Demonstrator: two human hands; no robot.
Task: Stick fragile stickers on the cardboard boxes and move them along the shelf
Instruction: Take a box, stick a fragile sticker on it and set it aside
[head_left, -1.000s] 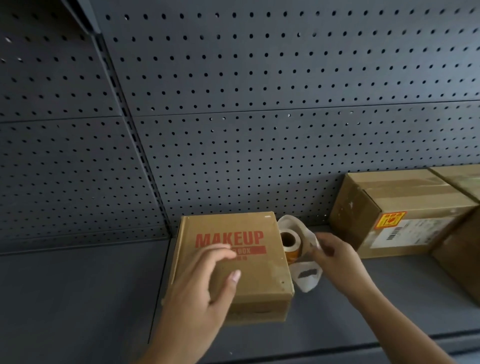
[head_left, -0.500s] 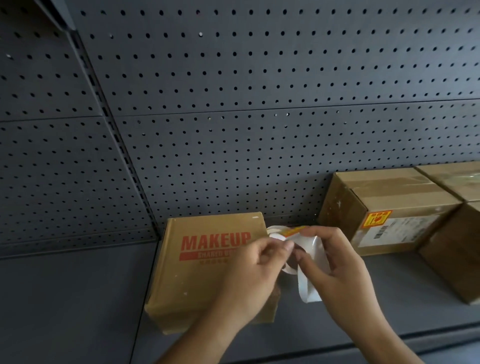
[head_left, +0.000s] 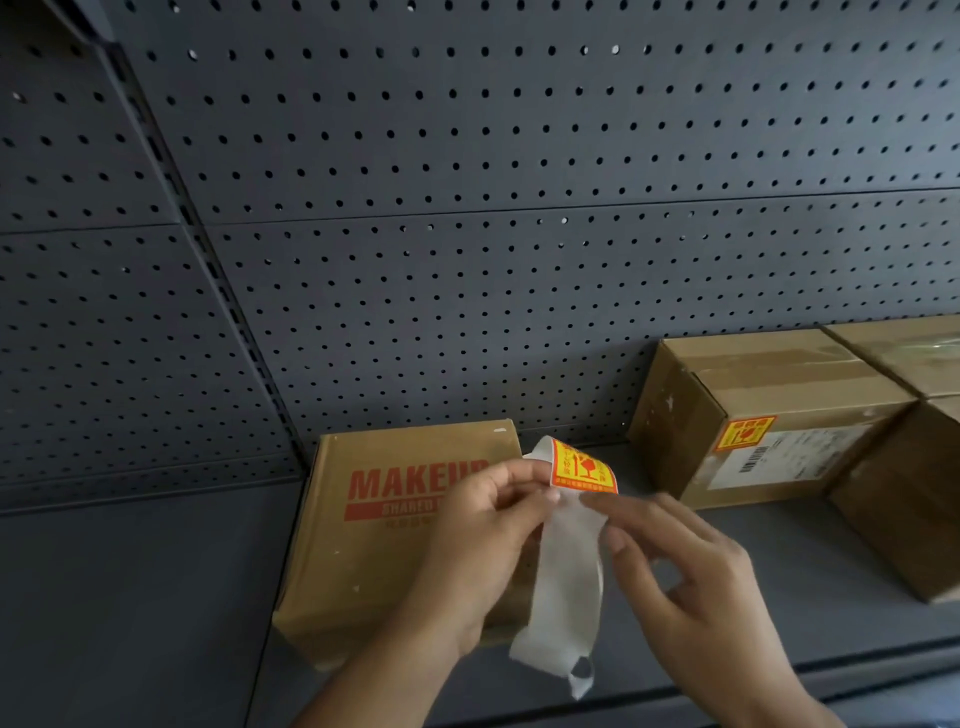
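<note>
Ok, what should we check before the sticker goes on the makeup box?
1. Sticker in hand: left hand pinches its backing strip - ok.
2. Sticker fully peeled off the strip - cannot tell.
3. Right hand free to peel, fingers relaxed - ok.
4. MAKEUP box lid shows bare cardboard - ok.
5. Taped box on the right already wears a fragile label - ok.

A fragile sticker (head_left: 583, 466) now shows atop the strip (head_left: 571, 587) in the left hand (head_left: 478, 535).
</note>
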